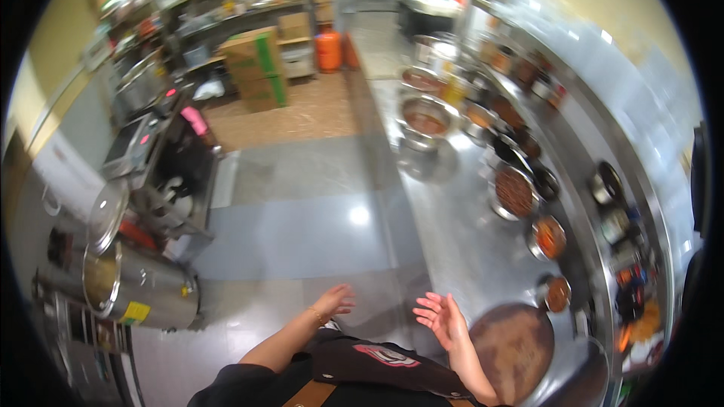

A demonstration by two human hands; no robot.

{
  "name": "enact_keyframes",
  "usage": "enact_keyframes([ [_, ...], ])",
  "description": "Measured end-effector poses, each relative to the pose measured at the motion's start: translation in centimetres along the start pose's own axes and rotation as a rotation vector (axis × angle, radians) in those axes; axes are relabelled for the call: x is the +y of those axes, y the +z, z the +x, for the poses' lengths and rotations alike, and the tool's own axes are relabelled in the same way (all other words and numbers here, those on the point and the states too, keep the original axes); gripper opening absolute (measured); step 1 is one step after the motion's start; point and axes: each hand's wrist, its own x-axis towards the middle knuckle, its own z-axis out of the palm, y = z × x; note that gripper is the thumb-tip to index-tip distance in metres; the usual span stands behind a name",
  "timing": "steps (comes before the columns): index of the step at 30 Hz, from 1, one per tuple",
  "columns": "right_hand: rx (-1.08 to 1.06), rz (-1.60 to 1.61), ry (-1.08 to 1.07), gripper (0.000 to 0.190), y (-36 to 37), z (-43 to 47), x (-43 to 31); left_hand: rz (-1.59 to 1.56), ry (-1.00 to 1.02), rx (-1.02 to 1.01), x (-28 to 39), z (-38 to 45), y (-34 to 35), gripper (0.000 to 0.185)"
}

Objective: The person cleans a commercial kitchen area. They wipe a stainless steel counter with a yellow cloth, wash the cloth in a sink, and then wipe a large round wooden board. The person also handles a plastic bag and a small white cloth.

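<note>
My left hand [335,299] hangs in front of my dark apron [362,359], over the floor, holding nothing; a thin bracelet circles its wrist. With the palm turned up and fingers apart, my right hand [440,316] is empty too. It is nearest to a round wooden chopping board [512,350] at the near end of the steel counter [452,232]. Beyond the board stand a small bowl of brown food [557,294], a bowl of orange food [548,237] and a larger bowl of reddish-brown pieces [515,192].
A big steel pot [153,288] with its lid [107,217] raised stands at left. Behind it are a dark worktable [181,169] and stacked cardboard boxes [254,68]. An orange gas cylinder [328,52] is at the back. Along the right runs a wall shelf [588,181].
</note>
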Motion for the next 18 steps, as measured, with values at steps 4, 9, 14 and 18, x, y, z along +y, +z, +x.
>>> enact_keyframes([
  [4, -0.015, 0.009, 0.058, 0.051, 7.1, 9.2, 3.3, 0.051, 0.062, 0.130, 4.3, 0.6, -9.1, 0.056],
  [9, -0.123, -0.088, 0.139, 0.050, 16.5, 19.5, 3.3, 0.025, 0.132, 0.279, 10.7, 0.4, -18.3, 0.057],
  [14, -0.078, -0.148, 0.072, 0.049, 20.3, 31.6, -0.1, -0.050, 0.177, 0.343, 16.6, 6.4, -23.2, 0.053],
  [18, 0.020, -0.153, 0.000, 0.049, 20.9, 42.7, -3.7, -0.031, 0.234, 0.366, 24.0, 13.5, -27.9, 0.049],
])
